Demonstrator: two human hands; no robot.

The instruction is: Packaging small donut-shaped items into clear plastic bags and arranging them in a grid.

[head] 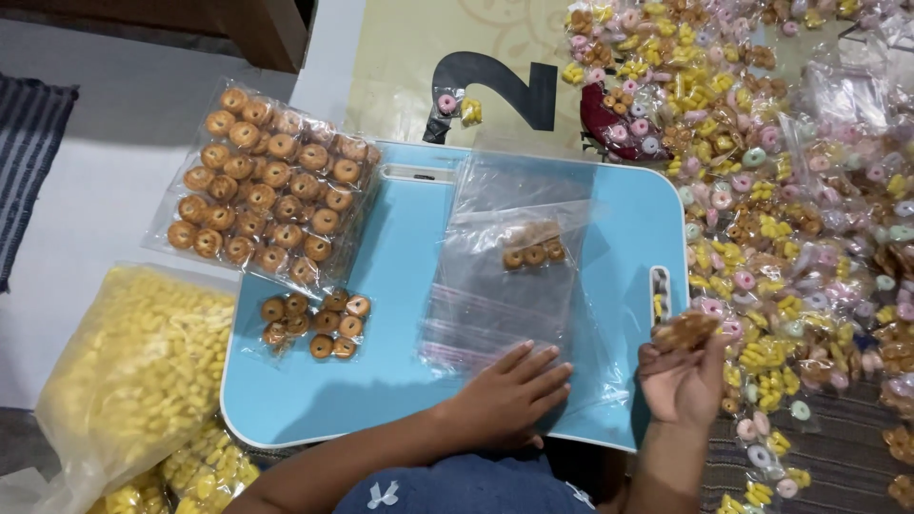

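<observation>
Hands work at the lower middle of the frame over a light blue lap desk (314, 381) with rounded corners. The left hand (509, 385) lies flat, fingers spread, its grip apart, pressing the lower edge of a stack of clear plastic zip bags (495, 305) on the desk. The top bag holds a few small brown ring-shaped biscuits (533, 254) near the frame's centre. The right hand (681, 381), just off the desk's lower right corner, has its grip closed on a small cluster of brown snack pieces (684, 329). A loose pile of brown ring biscuits (319, 324) sits on the desk's left part, below a large clear bag of the same biscuits (271, 186). A big bag of yellow puffed snacks (133, 371) fills the lower left. Many small filled packets (790, 219) cover the right side.
</observation>
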